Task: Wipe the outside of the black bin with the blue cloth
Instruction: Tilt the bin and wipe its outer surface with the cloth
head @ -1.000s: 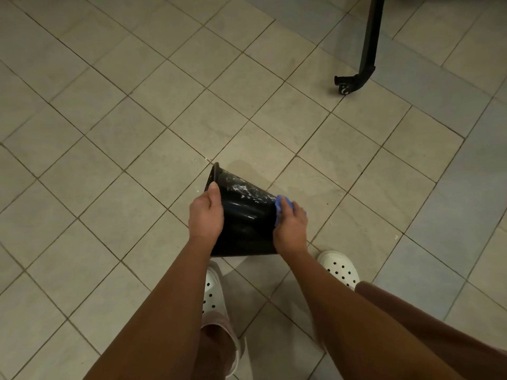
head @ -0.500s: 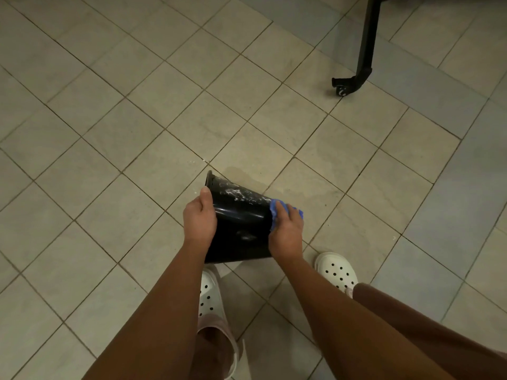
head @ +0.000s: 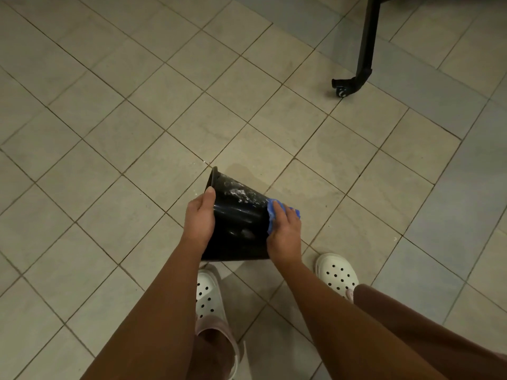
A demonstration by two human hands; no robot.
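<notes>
Pale square floor (head: 109,138) tiles fill the view, seen from above. A black metal leg (head: 366,45) with a small wheel stands well off at top right. A person looks down at their own two bare forearms, with white perforated clogs (head: 337,272) below.

Between the hands is the bin (head: 238,226), glossy black and tipped on its side. It seems to be held in the air above the feet. A lipped edge points up and left, away from the person. White specks dot its upper wall.

The left hand (head: 199,218) grips the bin's left side, with the thumb lying along the wall near the lip and the fingers hidden behind. The right hand (head: 284,234) lies on the bin's right side, its fingers fairly flat. They press the bunched blue cloth (head: 270,215) against the wall. Blue shows beside the thumb and just past the fingertips.

What could go wrong: the wall looks slick, and one gripping hand seems to carry the bin. A hard push from the cloth side could twist the bin out of that grip and drop it on the clogs (they sit just below it). The cloth is pressed rather than pinched, so it could slide out from under the palm. The specks lie up-left of the cloth, so strokes that stay low on the right side would likely miss them.
</notes>
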